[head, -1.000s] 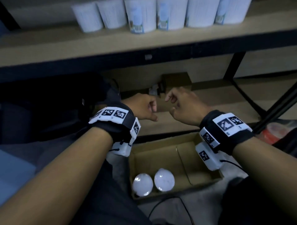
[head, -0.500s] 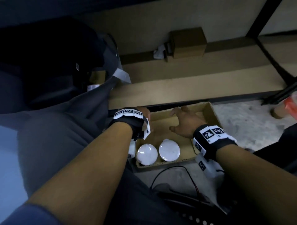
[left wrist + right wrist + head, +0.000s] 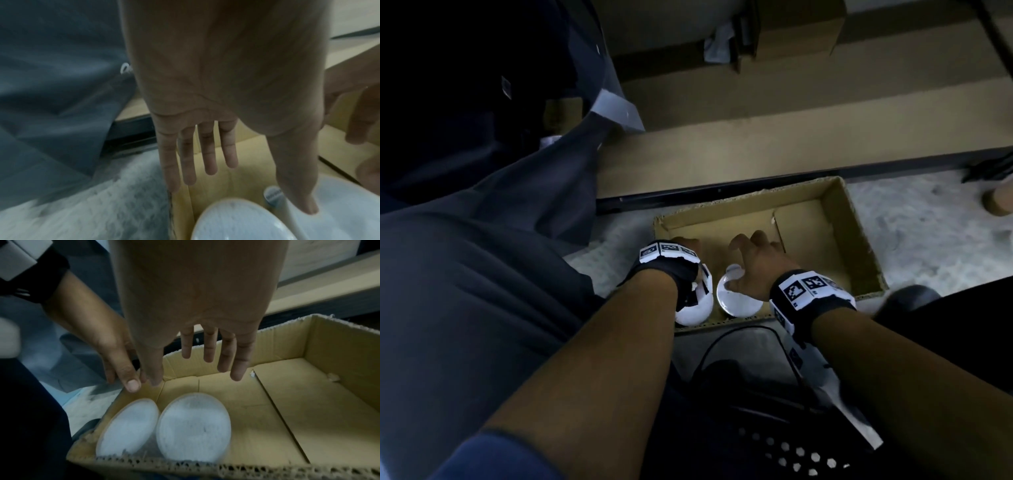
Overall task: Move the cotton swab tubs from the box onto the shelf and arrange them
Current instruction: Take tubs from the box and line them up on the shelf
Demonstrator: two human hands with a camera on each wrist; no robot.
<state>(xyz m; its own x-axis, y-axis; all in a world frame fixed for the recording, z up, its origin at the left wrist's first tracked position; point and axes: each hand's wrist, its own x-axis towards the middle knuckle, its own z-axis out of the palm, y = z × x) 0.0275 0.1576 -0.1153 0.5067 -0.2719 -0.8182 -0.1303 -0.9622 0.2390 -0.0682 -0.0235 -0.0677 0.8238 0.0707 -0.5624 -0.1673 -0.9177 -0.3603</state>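
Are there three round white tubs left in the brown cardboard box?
No, only two round white tubs stand side by side in the brown cardboard box.

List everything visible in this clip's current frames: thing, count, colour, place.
Tubs: two, white lids, side by side in the box's near-left corner.
Box: one, brown cardboard, open, on the floor.
Shelf board: one, tan, low, behind the box.
Small carton: one, brown, farther back.
Cable: black, on the floor near the box.
Left hand: fingers straight, over the left tub.
Right hand: fingers spread, over the right tub.
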